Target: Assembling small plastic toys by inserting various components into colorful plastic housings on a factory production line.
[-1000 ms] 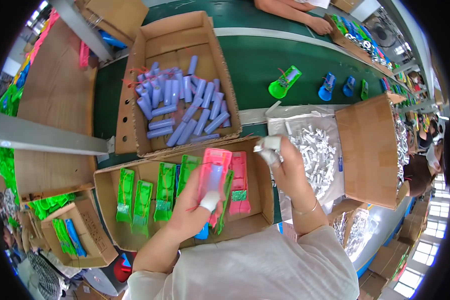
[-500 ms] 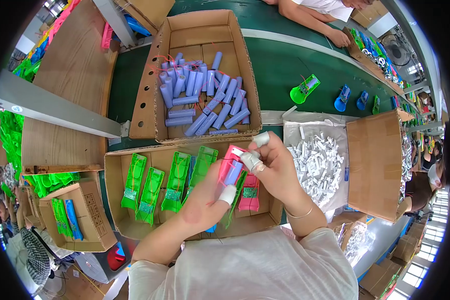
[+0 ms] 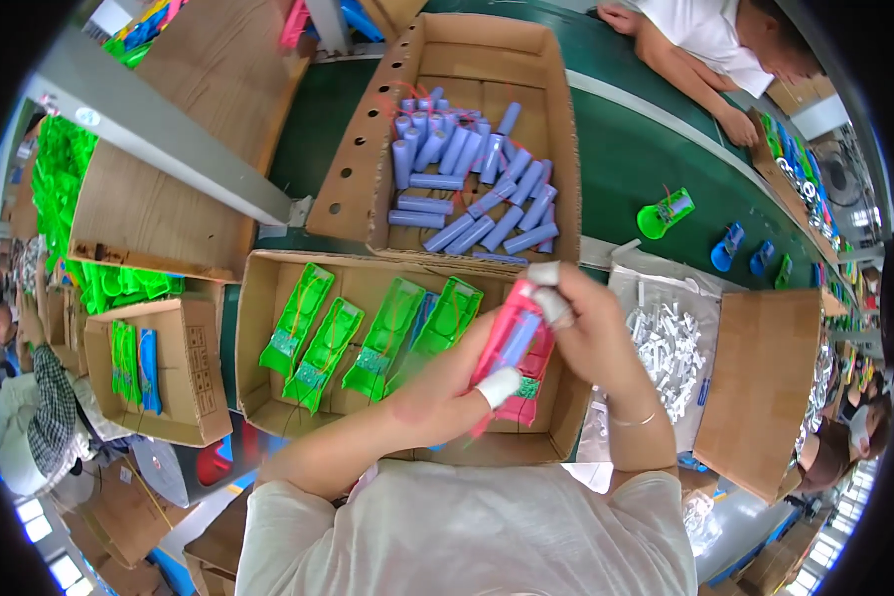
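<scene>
The case (image 3: 504, 323) in the middle is pink, and the battery (image 3: 520, 343) in it is light purple. The finger caps (image 3: 500, 387) are white. The pile of batteries (image 3: 492, 159) near the top is light purple too. Below it, the cardboard box (image 3: 271, 298) is brown, and most cases inside are bright green. The counter (image 3: 621, 159) is dark green with a pale grey stripe. The little pieces (image 3: 666, 348) at the right are white. At the left edge, some cloth (image 3: 55, 402) has dark and light checks.

A green bench (image 3: 616, 179) carries a cardboard box (image 3: 487, 62) at twelve o'clock, a wider box (image 3: 566, 397) from the middle toward six, a whitish sheet (image 3: 658, 266) at three, and, around two to three, green cases (image 3: 656, 221) and blue cases (image 3: 728, 248).
</scene>
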`<state>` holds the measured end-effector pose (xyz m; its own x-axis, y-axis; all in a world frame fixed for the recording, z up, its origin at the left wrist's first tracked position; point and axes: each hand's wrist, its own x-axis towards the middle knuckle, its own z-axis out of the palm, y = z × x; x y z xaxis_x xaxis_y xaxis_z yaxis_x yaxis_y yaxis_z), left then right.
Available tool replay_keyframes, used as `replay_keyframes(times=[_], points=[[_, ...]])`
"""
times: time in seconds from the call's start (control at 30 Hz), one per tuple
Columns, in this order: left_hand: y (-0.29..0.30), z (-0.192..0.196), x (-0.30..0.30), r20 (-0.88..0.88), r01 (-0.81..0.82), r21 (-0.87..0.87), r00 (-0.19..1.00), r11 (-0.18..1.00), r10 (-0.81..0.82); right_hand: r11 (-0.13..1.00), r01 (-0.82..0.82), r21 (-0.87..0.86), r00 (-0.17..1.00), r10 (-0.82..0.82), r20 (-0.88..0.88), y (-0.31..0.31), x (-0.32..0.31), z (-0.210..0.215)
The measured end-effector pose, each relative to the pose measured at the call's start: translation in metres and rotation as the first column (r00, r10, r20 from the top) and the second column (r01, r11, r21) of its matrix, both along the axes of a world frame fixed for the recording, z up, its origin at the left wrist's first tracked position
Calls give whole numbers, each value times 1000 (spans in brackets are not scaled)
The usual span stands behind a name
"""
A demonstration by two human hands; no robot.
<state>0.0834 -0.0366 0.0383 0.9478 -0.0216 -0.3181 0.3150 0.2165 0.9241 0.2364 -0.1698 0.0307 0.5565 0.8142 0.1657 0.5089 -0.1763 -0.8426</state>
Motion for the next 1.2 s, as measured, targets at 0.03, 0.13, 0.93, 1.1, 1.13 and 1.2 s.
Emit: replay_keyframes(times=[0.03, 0.13, 0.93, 1.1, 1.13, 1.2], points=[[1, 2, -1, 82, 12, 37, 997, 999, -14, 1000, -2, 24, 1000, 1, 21, 1, 11, -2], [27, 0, -20, 149, -125, 527, 987, 840, 53, 915, 402, 41, 897, -403, 180, -13, 91, -1], [25, 11, -18, 255, -236, 603, 962, 762, 96, 962, -76, 263, 868, 194, -458, 25, -10, -3], [0, 12, 1, 369, -310, 491, 921, 814, 128, 888, -57, 457, 830, 297, -473, 27, -6, -7], [1, 12, 3, 343, -205, 372, 937, 905, 72, 809, -103, 578, 760, 439, -480, 26, -5, -7], [9, 20, 8, 74, 12, 73, 997, 997, -17, 826, -16, 563, 860, 299, -414, 31, -11, -4]])
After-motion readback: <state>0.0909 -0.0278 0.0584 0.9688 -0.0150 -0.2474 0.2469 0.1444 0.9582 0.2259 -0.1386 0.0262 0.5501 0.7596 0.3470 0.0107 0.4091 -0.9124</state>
